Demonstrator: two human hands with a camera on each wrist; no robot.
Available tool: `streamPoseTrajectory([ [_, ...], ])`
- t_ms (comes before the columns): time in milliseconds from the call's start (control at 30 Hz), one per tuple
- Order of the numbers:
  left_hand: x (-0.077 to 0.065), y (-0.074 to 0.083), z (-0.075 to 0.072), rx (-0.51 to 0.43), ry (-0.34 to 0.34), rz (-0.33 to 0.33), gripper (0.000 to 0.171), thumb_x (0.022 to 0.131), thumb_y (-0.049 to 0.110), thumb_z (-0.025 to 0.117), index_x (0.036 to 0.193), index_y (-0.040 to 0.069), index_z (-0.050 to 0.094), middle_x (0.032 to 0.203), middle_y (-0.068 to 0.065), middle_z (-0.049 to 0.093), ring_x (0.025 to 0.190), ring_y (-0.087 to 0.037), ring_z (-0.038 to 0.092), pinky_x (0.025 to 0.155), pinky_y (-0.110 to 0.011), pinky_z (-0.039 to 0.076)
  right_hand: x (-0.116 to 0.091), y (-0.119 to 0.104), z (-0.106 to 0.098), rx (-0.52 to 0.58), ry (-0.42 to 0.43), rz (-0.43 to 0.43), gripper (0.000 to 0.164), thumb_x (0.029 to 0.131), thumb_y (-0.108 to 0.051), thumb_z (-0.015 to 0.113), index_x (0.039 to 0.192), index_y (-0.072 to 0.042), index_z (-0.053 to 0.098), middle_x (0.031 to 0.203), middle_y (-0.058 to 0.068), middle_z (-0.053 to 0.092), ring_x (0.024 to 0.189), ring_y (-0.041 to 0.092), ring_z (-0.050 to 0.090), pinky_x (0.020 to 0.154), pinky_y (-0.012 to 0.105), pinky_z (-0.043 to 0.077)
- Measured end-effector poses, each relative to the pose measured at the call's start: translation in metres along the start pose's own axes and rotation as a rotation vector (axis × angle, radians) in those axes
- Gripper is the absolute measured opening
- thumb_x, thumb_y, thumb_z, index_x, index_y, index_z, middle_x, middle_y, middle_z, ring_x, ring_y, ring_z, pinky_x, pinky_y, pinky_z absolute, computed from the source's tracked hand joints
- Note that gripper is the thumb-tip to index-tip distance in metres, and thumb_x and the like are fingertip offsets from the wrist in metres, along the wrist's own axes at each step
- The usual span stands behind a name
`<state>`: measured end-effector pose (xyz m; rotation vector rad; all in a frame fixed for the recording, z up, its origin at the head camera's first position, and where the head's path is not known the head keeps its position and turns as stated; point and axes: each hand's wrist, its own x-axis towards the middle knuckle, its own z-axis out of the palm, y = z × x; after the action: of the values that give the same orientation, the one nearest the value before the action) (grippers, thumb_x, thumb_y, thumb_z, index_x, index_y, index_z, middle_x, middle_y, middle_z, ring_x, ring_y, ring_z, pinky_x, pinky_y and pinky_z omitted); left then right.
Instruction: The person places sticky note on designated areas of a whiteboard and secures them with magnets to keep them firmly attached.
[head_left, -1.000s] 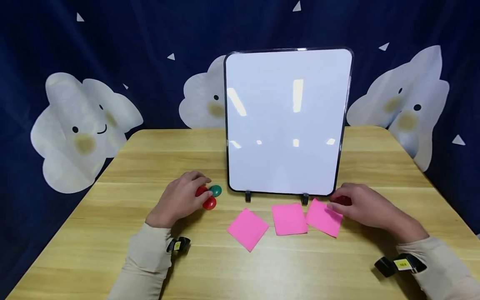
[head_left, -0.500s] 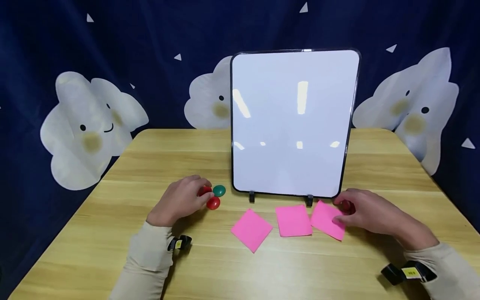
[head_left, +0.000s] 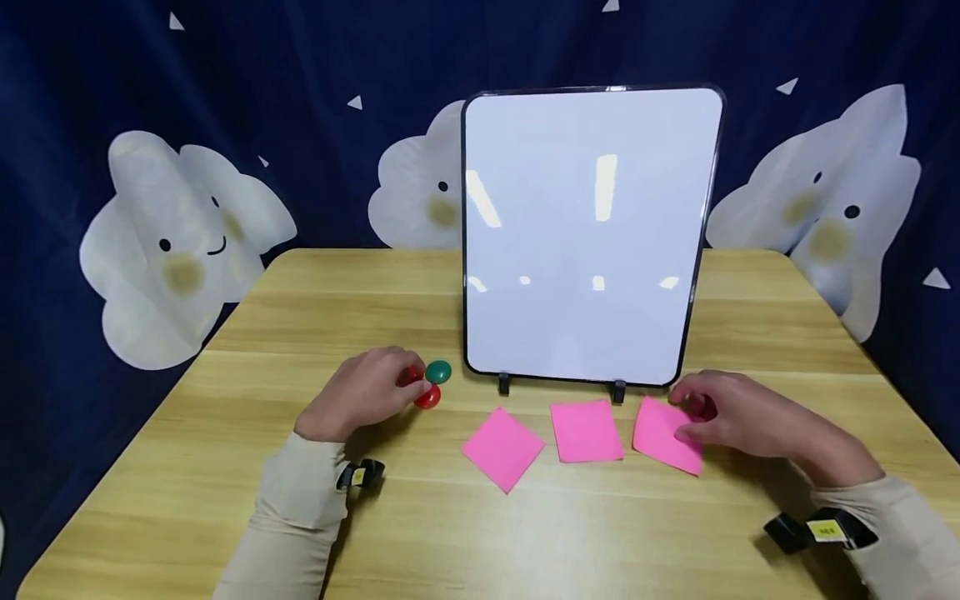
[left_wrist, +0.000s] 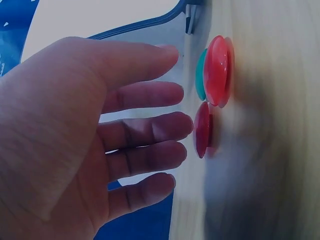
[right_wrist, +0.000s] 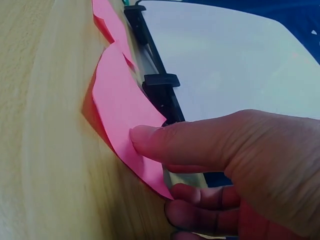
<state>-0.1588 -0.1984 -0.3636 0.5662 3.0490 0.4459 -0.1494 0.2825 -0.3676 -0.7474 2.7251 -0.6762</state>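
Note:
My left hand (head_left: 367, 390) is beside three round glossy magnets on the wooden table, its fingers loosely extended. A red magnet (left_wrist: 201, 130) lies right at its fingertips; another red magnet (left_wrist: 216, 70) and a green magnet (head_left: 438, 372) sit close by. My right hand (head_left: 738, 417) pinches the right edge of a pink sticky note (head_left: 660, 435) near the whiteboard's lower right corner. In the right wrist view, the thumb lies on top of this bowed note and the index finger is mostly hidden. Two more notes, a middle sticky note (head_left: 587, 431) and a left sticky note (head_left: 503, 451), lie flat.
A black-framed whiteboard (head_left: 588, 233) stands upright behind the notes. Its black feet, a left foot (head_left: 504, 384) and a right foot (head_left: 618, 392), jut forward. Behind the table hangs a dark blue curtain (head_left: 315, 50) with cloud shapes.
The right-hand sticky note has shifted rightward with my right hand, and a gap now separates it from the middle note. My left hand stays by the magnets. The head view has swung slightly.

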Motion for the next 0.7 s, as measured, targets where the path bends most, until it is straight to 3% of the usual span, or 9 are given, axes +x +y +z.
streamPoseTrajectory([
  [267,0.0021,0.0017,-0.0006,-0.019,-0.036,0.01,0.02,0.09,0.036,0.075,0.096,0.017,0.073,0.084,0.008,0.063,0.076,-0.013,0.055,0.07,-0.034,0.049,-0.0003,0.0008,-0.0013,0.032,-0.048,0.086,0.038,0.084,-0.034,0.082,0.107,-0.01,0.063,0.08,-0.004,0.055,0.072,0.013,0.05,0.062,0.027,0.043],
  [700,0.0002,0.0024,0.0053,-0.028,-0.075,0.017,0.017,0.089,0.033,0.075,0.094,0.017,0.072,0.08,0.009,0.061,0.073,-0.012,0.053,0.067,-0.033,0.049,-0.0015,0.0033,-0.002,0.093,-0.064,0.068,0.03,0.085,-0.028,0.081,0.102,-0.01,0.062,0.079,-0.003,0.053,0.071,0.012,0.049,0.06,0.026,0.041],
])
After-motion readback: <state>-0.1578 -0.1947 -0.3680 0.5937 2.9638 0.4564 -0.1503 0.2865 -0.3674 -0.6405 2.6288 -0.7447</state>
